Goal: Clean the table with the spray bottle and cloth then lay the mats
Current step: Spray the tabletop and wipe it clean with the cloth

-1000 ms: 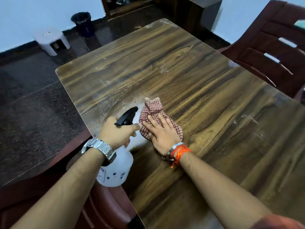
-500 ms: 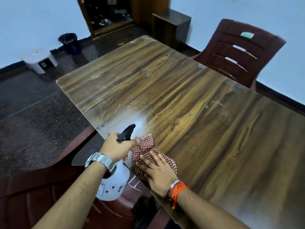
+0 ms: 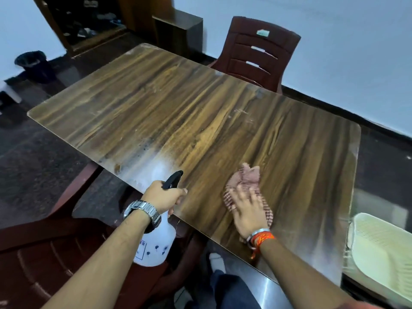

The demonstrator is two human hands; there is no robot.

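Observation:
A long wood-grain table (image 3: 200, 112) fills the view. My left hand (image 3: 163, 196) grips the neck of a white spray bottle (image 3: 156, 244) with a black trigger head, held at the near table edge, nozzle pointing over the top. A wet, whitish sprayed patch (image 3: 151, 161) lies just beyond the nozzle. My right hand (image 3: 247, 210) presses flat on a red-and-white checked cloth (image 3: 247, 177) on the table near the front edge; hand and cloth are motion-blurred. No mats are clearly visible.
A dark red plastic chair (image 3: 258, 54) stands at the far side, another (image 3: 44, 253) sits at the near left under my left arm. A cream-coloured chair (image 3: 379, 248) is at the right end. A black bin (image 3: 33, 63) and a dark wooden cabinet (image 3: 178, 30) stand further back.
My right hand has slid the cloth to the right along the front edge, away from the bottle. The view has pulled back, showing the table's right end. The left hand keeps the bottle.

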